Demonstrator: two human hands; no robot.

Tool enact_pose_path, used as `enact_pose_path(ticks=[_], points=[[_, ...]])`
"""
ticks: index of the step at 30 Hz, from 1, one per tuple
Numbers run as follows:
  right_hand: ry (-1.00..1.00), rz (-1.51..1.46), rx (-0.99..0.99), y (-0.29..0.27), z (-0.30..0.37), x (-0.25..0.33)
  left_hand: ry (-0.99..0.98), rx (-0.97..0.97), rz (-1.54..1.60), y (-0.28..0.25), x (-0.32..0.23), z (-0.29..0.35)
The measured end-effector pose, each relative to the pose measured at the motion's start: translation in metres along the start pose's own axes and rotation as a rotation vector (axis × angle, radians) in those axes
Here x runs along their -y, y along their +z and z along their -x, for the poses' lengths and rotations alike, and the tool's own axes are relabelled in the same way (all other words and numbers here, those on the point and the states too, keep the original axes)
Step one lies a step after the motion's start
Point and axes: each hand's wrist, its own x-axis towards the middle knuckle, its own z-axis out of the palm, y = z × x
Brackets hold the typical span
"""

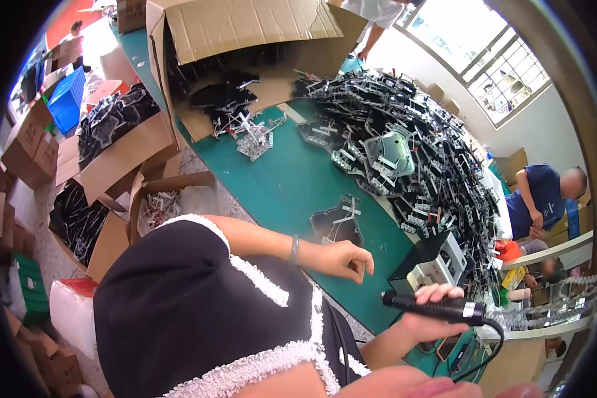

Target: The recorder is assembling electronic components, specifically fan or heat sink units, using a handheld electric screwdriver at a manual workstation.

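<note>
My right hand (428,322) is wrapped round a black electric screwdriver (438,307), whose cable curves down from its right end; the tip points left. To the left of it, over the green tabletop (272,179), my left hand (341,261) is closed with fingers curled in; whether anything is in it is hidden. Just beyond that hand lies a dark plate-like part (337,222) with pale brackets and thin wires. A grey and black boxy device (438,262) stands on the table beyond the screwdriver.
A large heap of black parts with clear brackets (404,146) covers the table's far right. An open carton (252,33) spills similar parts at the far end. More cartons (129,159) stand on the left. One person (540,199) sits on the right; another stands at the back.
</note>
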Motion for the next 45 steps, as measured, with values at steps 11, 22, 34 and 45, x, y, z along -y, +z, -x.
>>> enact_pose_path(ticks=[11,22,34,45], points=[[-0.098,-0.069,-0.013,0.048,-0.013,-0.037,0.072,-0.185,-0.084,-0.005,-0.022,0.030],[-0.086,-0.044,0.021,0.048,-0.015,-0.032,0.138,-0.278,-0.119,-0.004,-0.023,0.030],[-0.067,0.081,0.035,0.050,-0.022,-0.061,0.155,-0.363,-0.321,-0.012,-0.013,0.029],[-0.057,0.295,-0.091,0.022,-0.021,-0.111,0.054,-0.293,-0.861,-0.049,0.042,0.048]])
